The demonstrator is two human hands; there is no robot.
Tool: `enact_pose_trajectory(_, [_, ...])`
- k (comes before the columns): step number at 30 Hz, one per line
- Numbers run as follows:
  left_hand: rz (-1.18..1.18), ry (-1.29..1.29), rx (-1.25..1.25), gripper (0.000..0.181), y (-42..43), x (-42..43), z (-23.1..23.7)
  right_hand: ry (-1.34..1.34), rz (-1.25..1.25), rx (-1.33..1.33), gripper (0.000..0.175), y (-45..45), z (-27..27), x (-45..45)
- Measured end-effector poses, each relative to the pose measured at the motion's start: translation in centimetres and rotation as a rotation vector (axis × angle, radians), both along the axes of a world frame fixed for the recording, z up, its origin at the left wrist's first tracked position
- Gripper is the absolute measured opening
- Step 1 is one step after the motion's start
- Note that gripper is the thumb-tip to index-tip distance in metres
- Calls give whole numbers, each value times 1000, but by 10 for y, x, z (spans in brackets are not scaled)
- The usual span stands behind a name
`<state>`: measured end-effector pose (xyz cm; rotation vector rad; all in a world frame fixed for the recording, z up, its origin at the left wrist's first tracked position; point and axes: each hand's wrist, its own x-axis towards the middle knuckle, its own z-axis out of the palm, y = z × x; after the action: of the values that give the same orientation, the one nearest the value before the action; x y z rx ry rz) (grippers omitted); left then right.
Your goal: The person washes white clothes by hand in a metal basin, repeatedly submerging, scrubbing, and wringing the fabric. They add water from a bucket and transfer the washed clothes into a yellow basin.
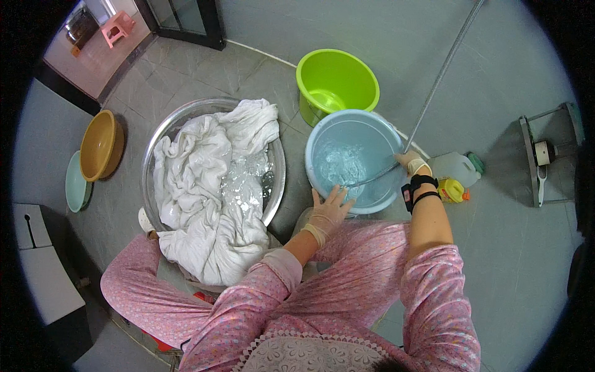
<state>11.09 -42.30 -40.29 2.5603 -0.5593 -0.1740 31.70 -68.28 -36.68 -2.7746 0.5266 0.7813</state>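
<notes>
A light blue plastic basin (320, 122) with churning water stands in front of me on the right. My right hand (411, 162), in a thin glove, grips a metal shower hose (439, 76) at the basin's right rim; the hose runs down into the basin. My left hand (329, 215), gloved too, lies at the near rim with its fingers spread and nothing seen in its grasp. To the left, a large round metal tub (151, 162) holds water and a bunched wet white cloth (193, 172), part of which hangs over the near rim towards my legs.
Behind the blue basin stands a green plastic bucket (339, 76). A clear jug (455, 169) and a yellow bottle (450, 190) are by the right wall, near a wall rack (532, 162). Orange-brown (100, 146) and pale green (76, 183) basins lean at the left wall.
</notes>
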Motion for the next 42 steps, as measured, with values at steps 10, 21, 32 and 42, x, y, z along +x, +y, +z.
enact_pose_trajectory(10, [136,115,209,50,149,-56,13,-240,209,-82,54,59,85,6])
enact_pose_trajectory(21, [644,900,313,81,315,-143,-33,-254,1232,408,58,379,68,-121])
enact_pose_trajectory(32, [790,471,375,91,413,-69,-33,-29,1123,108,93,534,-72,-154])
enact_pose_trajectory(42, [529,718,409,65,416,-17,-170,249,1087,205,91,569,-197,-96])
